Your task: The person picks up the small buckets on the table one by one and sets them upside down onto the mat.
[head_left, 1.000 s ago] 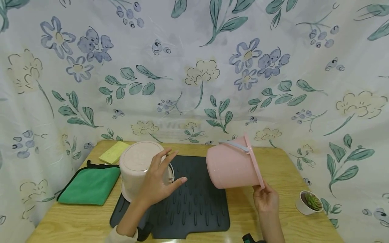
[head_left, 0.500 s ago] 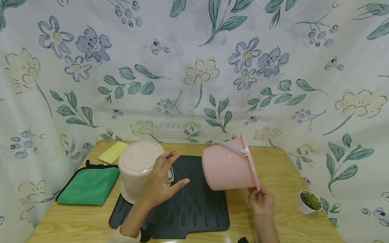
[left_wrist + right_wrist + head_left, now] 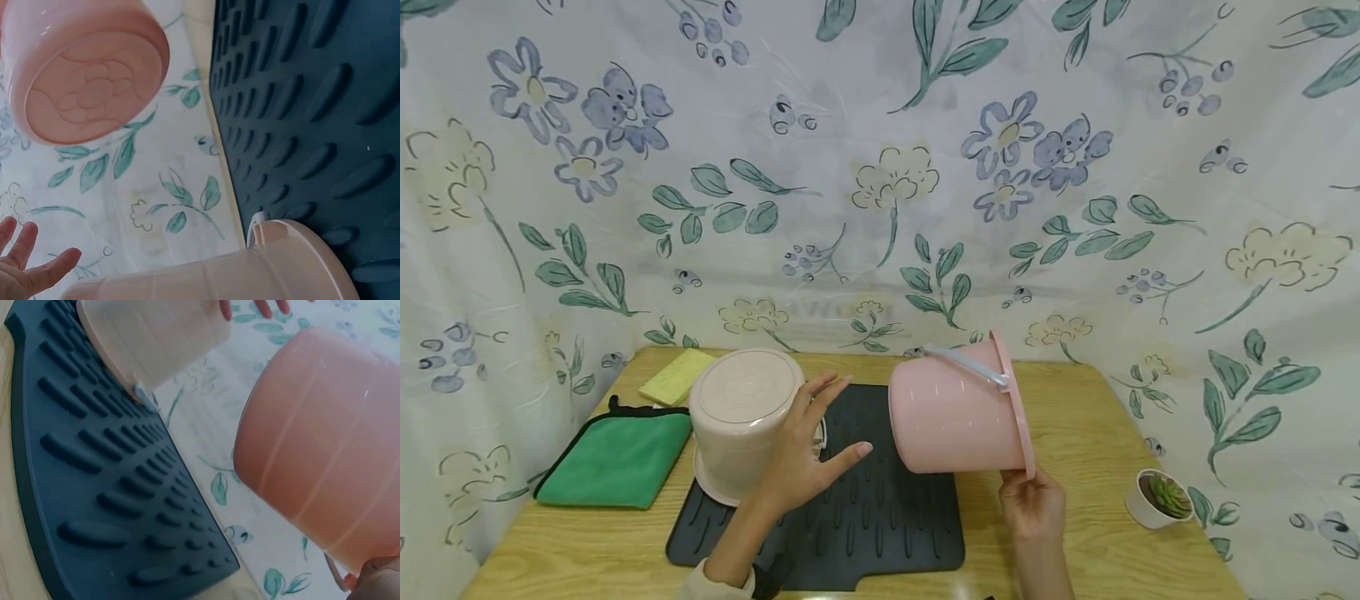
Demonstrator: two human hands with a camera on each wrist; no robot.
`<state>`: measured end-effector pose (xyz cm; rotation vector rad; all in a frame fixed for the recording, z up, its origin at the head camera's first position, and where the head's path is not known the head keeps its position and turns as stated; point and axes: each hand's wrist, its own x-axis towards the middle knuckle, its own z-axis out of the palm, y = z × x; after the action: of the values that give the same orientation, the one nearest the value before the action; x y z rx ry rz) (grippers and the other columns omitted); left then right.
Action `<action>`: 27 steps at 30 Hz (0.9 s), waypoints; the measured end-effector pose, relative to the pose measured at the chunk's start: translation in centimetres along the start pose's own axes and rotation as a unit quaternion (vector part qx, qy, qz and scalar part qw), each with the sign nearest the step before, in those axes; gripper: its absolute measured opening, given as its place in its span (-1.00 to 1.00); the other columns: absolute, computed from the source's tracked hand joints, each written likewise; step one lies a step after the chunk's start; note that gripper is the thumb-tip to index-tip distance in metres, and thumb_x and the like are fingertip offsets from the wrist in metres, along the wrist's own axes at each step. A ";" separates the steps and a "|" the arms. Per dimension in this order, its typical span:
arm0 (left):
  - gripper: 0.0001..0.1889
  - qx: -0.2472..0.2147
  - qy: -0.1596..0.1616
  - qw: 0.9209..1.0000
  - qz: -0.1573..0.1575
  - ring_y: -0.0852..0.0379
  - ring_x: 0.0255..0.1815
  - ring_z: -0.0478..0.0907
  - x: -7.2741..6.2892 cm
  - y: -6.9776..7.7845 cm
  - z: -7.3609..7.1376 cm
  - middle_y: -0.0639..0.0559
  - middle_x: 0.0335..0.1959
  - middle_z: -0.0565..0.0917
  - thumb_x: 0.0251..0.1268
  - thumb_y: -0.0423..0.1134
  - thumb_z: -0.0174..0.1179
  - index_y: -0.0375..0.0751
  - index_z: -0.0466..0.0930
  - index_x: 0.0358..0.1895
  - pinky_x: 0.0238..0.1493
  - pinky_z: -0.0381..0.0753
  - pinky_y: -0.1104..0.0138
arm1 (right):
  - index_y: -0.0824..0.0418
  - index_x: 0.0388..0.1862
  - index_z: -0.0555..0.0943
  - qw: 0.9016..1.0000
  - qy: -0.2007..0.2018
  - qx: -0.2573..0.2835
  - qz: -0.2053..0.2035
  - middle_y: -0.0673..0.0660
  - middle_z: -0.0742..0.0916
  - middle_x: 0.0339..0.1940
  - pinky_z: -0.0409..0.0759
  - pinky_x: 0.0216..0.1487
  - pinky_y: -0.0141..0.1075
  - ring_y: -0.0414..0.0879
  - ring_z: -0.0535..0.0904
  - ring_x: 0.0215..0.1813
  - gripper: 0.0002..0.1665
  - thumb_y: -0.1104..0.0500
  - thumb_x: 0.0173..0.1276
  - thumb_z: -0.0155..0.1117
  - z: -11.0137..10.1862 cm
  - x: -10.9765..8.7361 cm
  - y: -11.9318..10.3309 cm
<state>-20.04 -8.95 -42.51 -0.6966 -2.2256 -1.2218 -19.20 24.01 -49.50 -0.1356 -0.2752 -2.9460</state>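
A pink bucket point(image 3: 951, 417) is held up tilted on its side, its base facing left and its rim to the right. My right hand point(image 3: 1034, 507) pinches the lower part of that rim, and the bucket's grey handle lies along its upper side. In the left wrist view the bucket's base point(image 3: 94, 94) shows a moulded flower pattern. A cream bucket point(image 3: 741, 425) stands upside down on the left part of a dark ridged drying mat point(image 3: 880, 508). My left hand point(image 3: 805, 454) is beside the cream bucket, fingers spread and holding nothing.
On the wooden table point(image 3: 1097, 433) a folded green cloth point(image 3: 613, 458) with black edging lies at left, a yellow sponge cloth point(image 3: 676, 377) behind it. A small potted succulent point(image 3: 1159, 498) stands at right. A flowered curtain point(image 3: 880, 233) hangs behind the table.
My right hand has brought the pink bucket leftward, closer over the mat's right side. The left hand has shifted slightly to the right, fingers still spread. The cream bucket has stayed in place.
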 end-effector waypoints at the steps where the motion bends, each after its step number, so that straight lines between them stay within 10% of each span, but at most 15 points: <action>1: -0.17 0.000 -0.001 1.000 -0.002 -0.13 0.43 0.29 0.0 0.0 0.0 -0.09 0.46 0.26 0.06 -0.05 0.45 -0.03 0.33 0.47 0.22 0.40 -0.24 | 0.48 0.05 0.32 1.000 -0.006 0.003 0.004 0.41 0.55 -0.17 0.73 -0.31 -0.24 0.17 0.61 -0.22 -0.76 0.51 0.48 -0.22 0.0 0.0 0.1; 27: -0.17 -0.073 -0.015 0.997 -0.004 -0.15 0.48 0.22 0.8 0.2 1.1 -0.01 0.48 0.27 0.10 -0.09 0.42 0.03 0.28 0.49 0.29 0.28 -0.31 | 0.53 -0.10 0.51 0.990 -0.120 0.030 0.070 0.38 0.62 -0.18 0.71 -0.17 -0.27 0.15 0.63 -0.16 -0.65 0.59 0.32 -0.25 -1.1 -0.4 2.1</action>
<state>-20.69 -7.77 -42.40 -0.7673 -2.1803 -1.3984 -18.52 21.86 -50.26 -0.4824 -0.3719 -2.7771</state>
